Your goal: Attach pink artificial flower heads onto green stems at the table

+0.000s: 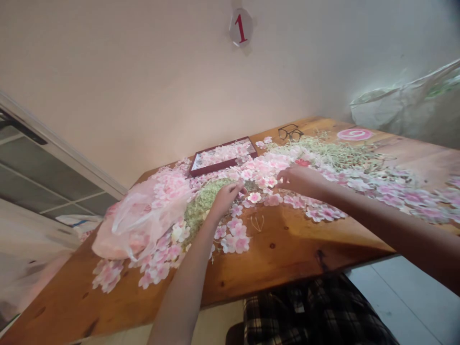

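My left hand (230, 195) is over the middle of the table, its thumb and fingers drawn together beside a heap of fine pale-green stamens or stems (206, 196). Whatever is in that pinch is too small to make out. My right hand (300, 180) reaches in from the right with curled fingers at the edge of a pile of pink fabric flower petals (264, 165); its fingertips are partly hidden among them. A pink-and-white flower (254, 197) lies between the hands. Loose pink blossoms (237, 237) are spread nearer me, with a few thin stems (257, 223) beside them.
A dark red tray (212, 167) of flowers stands against the wall. A plastic bag of pink petals (143, 215) lies left. Eyeglasses (291, 132), pale-green strands (338, 151) and a round pink number sticker (355, 134) are at the back right. A white sack (406, 108) stands beyond.
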